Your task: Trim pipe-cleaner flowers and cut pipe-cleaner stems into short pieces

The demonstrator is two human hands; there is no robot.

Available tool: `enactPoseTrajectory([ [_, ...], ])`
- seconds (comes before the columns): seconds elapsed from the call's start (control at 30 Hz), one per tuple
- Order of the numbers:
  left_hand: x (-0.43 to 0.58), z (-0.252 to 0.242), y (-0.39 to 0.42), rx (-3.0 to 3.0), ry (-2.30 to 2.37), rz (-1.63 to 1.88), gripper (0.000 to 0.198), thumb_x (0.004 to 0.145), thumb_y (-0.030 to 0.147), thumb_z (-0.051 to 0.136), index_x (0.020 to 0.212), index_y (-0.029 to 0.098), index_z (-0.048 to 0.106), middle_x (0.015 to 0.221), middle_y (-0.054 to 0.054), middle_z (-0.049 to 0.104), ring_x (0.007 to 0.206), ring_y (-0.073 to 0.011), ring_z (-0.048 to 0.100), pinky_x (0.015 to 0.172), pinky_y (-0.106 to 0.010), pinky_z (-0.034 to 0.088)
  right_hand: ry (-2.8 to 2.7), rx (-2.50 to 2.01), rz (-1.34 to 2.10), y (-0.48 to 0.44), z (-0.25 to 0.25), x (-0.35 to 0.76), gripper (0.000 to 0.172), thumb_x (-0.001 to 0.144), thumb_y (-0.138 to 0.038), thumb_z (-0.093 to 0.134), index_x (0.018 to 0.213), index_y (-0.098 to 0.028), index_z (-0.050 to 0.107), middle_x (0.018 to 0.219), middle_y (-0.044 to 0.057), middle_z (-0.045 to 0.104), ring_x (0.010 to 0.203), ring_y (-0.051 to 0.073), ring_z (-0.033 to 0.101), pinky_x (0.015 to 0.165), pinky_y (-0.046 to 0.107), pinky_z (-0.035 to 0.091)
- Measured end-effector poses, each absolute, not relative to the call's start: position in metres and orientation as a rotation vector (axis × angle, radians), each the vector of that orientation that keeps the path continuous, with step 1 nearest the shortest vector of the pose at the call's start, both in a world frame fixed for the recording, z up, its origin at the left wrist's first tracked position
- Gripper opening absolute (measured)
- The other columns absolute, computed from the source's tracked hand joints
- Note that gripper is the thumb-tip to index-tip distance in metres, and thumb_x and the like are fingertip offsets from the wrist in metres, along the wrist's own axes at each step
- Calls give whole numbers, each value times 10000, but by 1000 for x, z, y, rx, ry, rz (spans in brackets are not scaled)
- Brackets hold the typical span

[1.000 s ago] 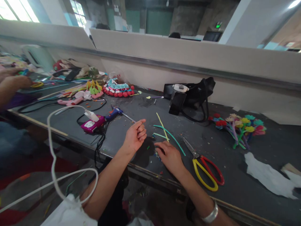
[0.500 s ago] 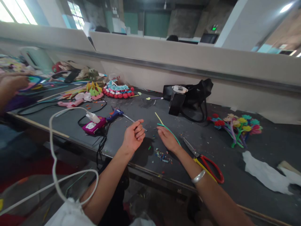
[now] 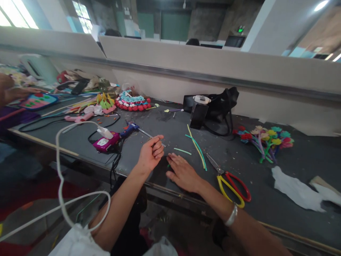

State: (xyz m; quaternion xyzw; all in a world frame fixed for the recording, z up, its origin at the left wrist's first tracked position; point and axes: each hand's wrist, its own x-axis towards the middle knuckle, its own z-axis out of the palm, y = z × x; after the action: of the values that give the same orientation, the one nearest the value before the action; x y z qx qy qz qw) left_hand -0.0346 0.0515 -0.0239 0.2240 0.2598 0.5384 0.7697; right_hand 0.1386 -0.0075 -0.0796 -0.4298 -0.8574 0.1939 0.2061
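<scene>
My left hand (image 3: 151, 153) is raised over the front of the dark table, its fingers curled in and the thumb against the index finger. Whether anything is inside that grip is hidden. Palm down on the tabletop lies my right hand (image 3: 183, 172), fingers stretched out. A green scrap (image 3: 168, 165) shows by its fingertips. Just beyond them is a short pale green strip (image 3: 182, 151). A yellow strip (image 3: 194, 142) and a longer green strip (image 3: 200, 153) cross each other farther right. Scissors (image 3: 218, 170) with one red and one yellow handle lie beside my right forearm.
A blue glue gun (image 3: 130, 129) and purple power strip (image 3: 106, 141) lie left, with cords. Colourful craft flowers (image 3: 266, 138) and white tissue (image 3: 295, 188) are right. A black bag (image 3: 226, 106) stands behind. Another person's hand (image 3: 16, 94) works at far left.
My right hand has moved down and nearer the table edge, flattening over the spot where small scraps lay. The strips beneath it now show. My left hand has stayed almost still.
</scene>
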Motion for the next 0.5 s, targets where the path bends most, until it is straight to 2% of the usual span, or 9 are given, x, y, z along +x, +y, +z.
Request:
enactPoseTrajectory([
  [0.13,-34,-25,49,503,580,1156,70,801,143,586,859,120,617,430,122,202,315,-39,179,317,-165,129,-2375,-1182,575,-20,-66,168,537,1032,-469,217,1450,-191,408,1489,64,428,1383,135,356,1140,337,316],
  [0.23,-32,-25,47,509,590,1137,69,800,141,582,851,117,620,426,124,196,314,-37,171,316,-164,124,-2253,-1333,508,-4,-66,179,595,1034,-445,112,1489,-119,316,1524,139,349,1425,188,272,1150,438,290],
  [0.3,-31,-25,47,511,597,1132,65,800,139,579,845,115,619,426,123,202,315,-36,173,317,-164,126,-2253,-1374,481,1,-71,176,636,1025,-471,143,1467,-63,348,1505,200,358,1428,250,261,1149,512,258],
  [0.4,-32,-22,49,511,606,1145,60,798,136,576,840,118,615,427,123,204,316,-35,175,319,-163,127,-2371,-1298,480,-16,-78,163,670,982,-544,335,1434,-55,410,1510,200,345,1425,278,262,1170,501,215],
  [0.5,-34,-20,50,509,613,1155,63,795,136,577,843,119,614,424,123,203,314,-35,177,319,-163,120,-2519,-1192,465,-47,-78,156,754,939,-592,421,1483,-79,323,1553,180,248,1448,270,187,1180,486,200],
])
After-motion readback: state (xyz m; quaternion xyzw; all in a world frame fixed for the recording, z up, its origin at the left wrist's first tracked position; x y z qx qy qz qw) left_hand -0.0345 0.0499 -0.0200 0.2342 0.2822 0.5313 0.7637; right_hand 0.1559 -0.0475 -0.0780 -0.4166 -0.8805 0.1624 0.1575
